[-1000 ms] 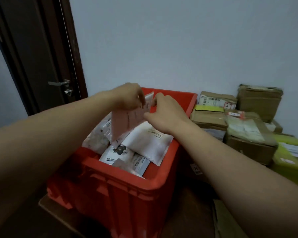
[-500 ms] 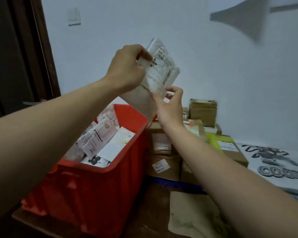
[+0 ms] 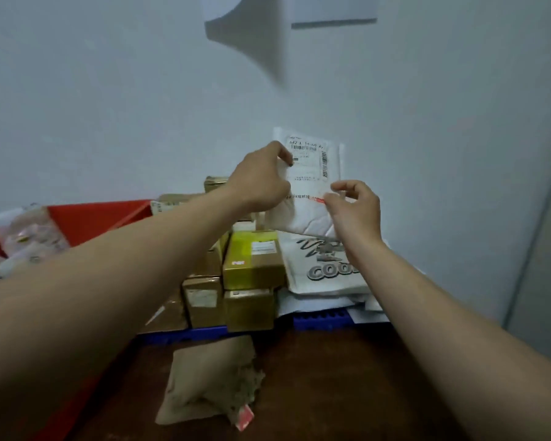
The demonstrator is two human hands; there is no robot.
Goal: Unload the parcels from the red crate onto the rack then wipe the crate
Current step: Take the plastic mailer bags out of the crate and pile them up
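wall point(image 3: 109, 90): plain pale grey | surface point(image 3: 331, 383): dark brown, dim

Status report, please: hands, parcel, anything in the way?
Left hand, right hand both pinch white parcel. Parcel upright above cardboard boxes. Red crate not empty. Path clear.

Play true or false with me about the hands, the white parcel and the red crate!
1. Both hands hold the white parcel. True: the left hand grips its left edge and the right hand pinches its lower part, so the white parcel is held by both.
2. The white parcel lies in the red crate. False: it is held up in the air, to the right of the red crate.
3. The red crate is empty. False: parcels show inside it.
4. The white parcel has a label with barcodes. True.
5. A yellow-green box sits below the held parcel. True.
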